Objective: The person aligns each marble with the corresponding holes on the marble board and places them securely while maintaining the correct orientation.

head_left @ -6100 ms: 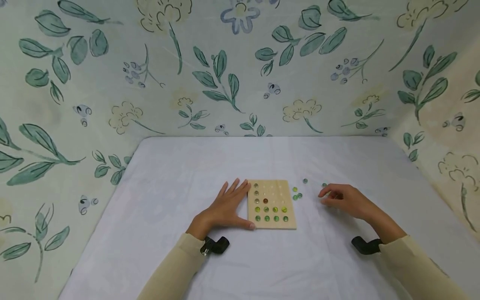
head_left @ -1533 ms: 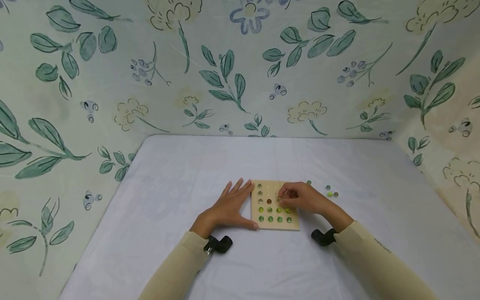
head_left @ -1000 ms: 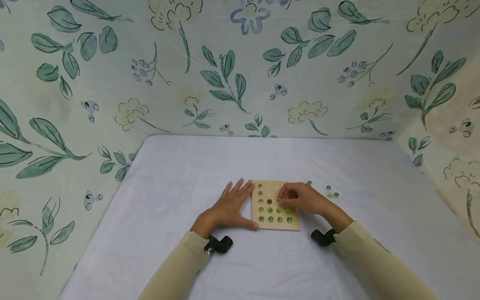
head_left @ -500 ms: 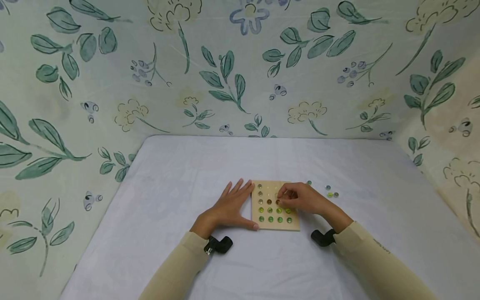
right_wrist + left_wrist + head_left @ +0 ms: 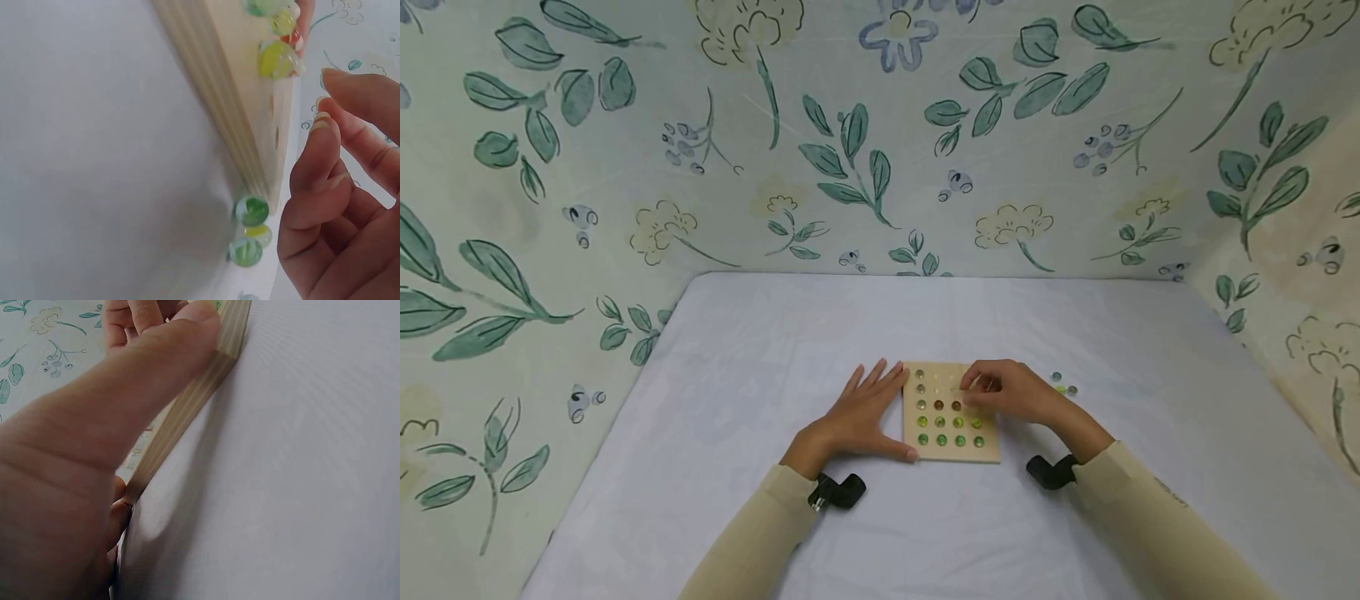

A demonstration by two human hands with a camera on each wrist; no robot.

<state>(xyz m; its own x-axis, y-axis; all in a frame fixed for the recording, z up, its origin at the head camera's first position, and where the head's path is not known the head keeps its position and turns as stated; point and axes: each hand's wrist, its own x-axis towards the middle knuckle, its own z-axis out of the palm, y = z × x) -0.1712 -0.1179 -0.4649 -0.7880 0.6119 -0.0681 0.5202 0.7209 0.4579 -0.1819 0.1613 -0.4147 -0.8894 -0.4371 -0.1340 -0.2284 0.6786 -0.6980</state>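
While floral walls (image 5: 880,150) enclose the white table (image 5: 775,350), both hands lie relaxed, holding nothing.

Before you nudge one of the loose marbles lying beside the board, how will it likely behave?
The loose marbles look round and glassy, so one would probably roll across the smooth tablecloth. It likely feels slippery between the fingers. Nothing fences them in.

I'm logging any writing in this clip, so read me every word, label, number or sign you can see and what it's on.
There is none to read: the wooden board, the marbles, the white table cover and the floral backdrop carry no legible text.
A faint dark mark on the right sleeve is too small and blurred to read.
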